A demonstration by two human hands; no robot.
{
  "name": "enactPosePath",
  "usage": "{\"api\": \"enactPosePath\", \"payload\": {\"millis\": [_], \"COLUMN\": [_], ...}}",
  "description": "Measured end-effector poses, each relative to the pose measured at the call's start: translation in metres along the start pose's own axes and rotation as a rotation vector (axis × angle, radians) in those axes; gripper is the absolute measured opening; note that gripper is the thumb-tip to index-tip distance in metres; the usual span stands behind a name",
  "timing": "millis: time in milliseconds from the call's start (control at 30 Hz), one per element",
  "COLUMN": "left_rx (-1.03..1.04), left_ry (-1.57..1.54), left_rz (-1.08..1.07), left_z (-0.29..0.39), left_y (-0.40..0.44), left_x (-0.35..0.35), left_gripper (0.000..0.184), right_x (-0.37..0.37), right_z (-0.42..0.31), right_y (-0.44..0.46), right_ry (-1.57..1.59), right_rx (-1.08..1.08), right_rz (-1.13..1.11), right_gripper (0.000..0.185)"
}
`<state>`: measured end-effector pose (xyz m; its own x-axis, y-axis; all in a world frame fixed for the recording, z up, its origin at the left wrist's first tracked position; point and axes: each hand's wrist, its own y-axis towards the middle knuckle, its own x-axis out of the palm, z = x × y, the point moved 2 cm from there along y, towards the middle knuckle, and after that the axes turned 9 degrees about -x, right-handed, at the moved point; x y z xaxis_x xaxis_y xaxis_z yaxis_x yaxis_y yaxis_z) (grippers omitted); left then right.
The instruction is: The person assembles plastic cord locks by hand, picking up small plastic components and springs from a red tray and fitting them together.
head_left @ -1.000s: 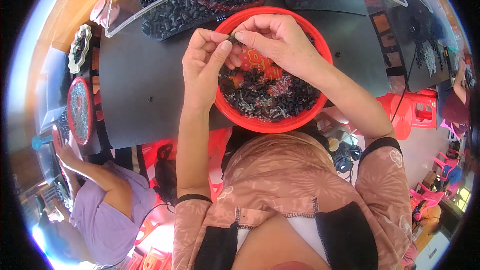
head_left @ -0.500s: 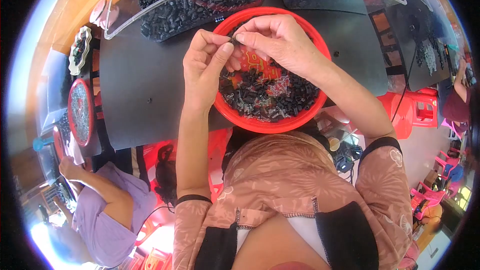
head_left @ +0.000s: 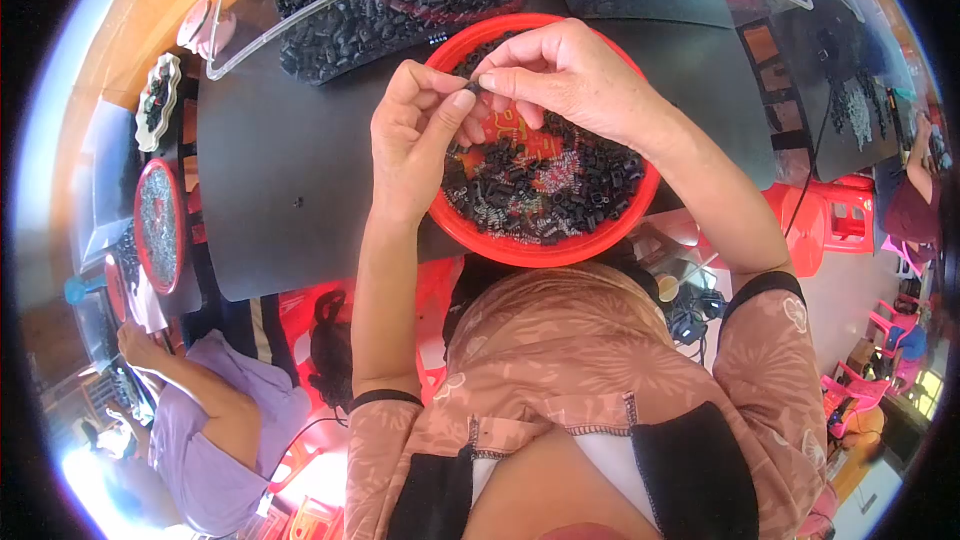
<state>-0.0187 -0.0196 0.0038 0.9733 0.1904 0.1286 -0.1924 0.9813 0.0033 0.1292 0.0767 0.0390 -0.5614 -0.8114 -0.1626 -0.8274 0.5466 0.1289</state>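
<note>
My left hand (head_left: 415, 130) and my right hand (head_left: 560, 75) meet above a round red basin (head_left: 545, 252). Between their fingertips is a small black plastic part (head_left: 474, 86), pinched from both sides; its exact shape is mostly covered by the fingers. In the basin lie many loose black plastic pieces (head_left: 590, 185) mixed with small metal springs (head_left: 492, 218). A red and yellow printed pattern shows on the basin floor between them.
Behind the basin stand clear bins (head_left: 400, 10) heaped with black parts. Another red basin (head_left: 160, 225) of springs is at left, near a person in a purple top (head_left: 225, 420). Red stools (head_left: 835, 220) stand at right. A tiny dark piece (head_left: 297, 202) lies on the dark table (head_left: 270, 140).
Both hands have shifted slightly to the right, still pinching together. My right hand has tilted a little and its fingers have moved at the part. The person at left has shifted slightly.
</note>
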Motion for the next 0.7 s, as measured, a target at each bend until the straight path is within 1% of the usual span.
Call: {"api": "enactPosePath", "payload": {"millis": [233,433,567,700], "left_rx": [0.006,0.042,0.052,0.040], "left_ry": [-0.004,0.052,0.074,0.194], "left_rz": [0.010,0.060,0.071,0.073], "left_z": [-0.0009,-0.0034,-0.0032,-0.0071], "left_y": [0.0002,-0.0022,-0.0026,-0.0027], "left_x": [0.0001,0.0021,0.0038,0.0037], "left_gripper": [0.005,0.005,0.004,0.005], "right_x": [-0.0007,0.0011,-0.0023,-0.0072], "right_z": [-0.0085,0.0002,-0.0046,-0.0040], "right_y": [0.0006,0.0006,0.0041,0.0095], "right_ry": [-0.089,-0.033,-0.124,-0.199], "right_rx": [-0.013,0.025,0.017,0.047], "right_rz": [-0.012,0.001,-0.046,-0.122], "right_gripper": [0.018,0.017,0.015,0.014]}}
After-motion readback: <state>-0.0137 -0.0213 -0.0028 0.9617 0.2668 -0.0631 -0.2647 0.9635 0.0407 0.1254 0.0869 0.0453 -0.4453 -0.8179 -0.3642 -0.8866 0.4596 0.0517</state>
